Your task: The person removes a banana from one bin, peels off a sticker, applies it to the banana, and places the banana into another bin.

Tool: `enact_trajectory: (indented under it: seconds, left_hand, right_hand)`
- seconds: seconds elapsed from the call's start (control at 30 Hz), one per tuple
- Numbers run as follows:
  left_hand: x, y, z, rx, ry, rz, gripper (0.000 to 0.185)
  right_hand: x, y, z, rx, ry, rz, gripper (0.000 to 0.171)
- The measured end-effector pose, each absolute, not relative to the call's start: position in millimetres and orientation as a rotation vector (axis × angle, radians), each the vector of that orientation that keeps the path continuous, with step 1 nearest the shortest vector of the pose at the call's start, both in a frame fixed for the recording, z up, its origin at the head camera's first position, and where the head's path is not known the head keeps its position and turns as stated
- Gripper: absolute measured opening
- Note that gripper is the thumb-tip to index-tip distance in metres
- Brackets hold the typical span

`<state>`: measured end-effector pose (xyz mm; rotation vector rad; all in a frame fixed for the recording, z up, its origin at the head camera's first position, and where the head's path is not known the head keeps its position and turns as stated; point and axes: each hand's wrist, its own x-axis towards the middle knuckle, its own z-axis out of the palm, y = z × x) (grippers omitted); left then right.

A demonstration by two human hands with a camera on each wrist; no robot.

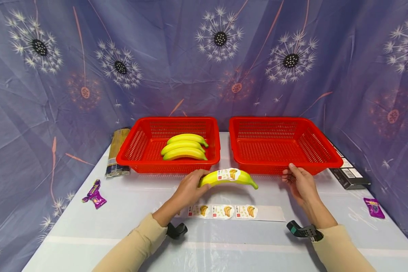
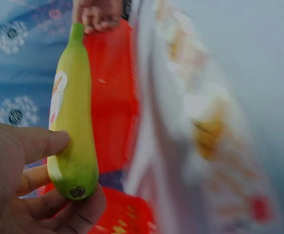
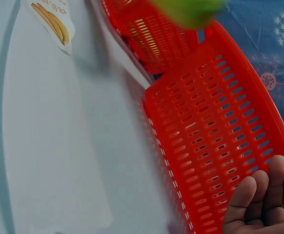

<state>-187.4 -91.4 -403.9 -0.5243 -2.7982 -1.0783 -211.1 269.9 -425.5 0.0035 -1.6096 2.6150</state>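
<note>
Pinched by its blunt end only, the yellow-green plastic banana with a white sticker (image 1: 228, 177) hangs mid-frame from the left hand (image 1: 189, 189); that grip could let it droop or slip. The right hand (image 1: 300, 183), fingers relaxed, touches the empty red mesh basket (image 1: 321, 163).

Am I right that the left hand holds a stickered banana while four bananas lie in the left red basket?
Not quite: the head view shows three bananas in the left red basket, not four. The left hand does hold the stickered banana.
</note>
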Motion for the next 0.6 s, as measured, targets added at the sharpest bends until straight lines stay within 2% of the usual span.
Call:
enact_trajectory:
  seconds: [0.3,0.6]
  left_hand:
    - [-213,-41,-358,-0.696,-2.719,-1.005,0.037]
    - [-246,11,-335,-0.669,-2.756,-0.882,0.040]
  right_hand:
    - [-211,270,-426,-0.056,-1.625,2.583,0.019]
    - [-211,270,-425,-0.080,-1.625,2.585,0.021]
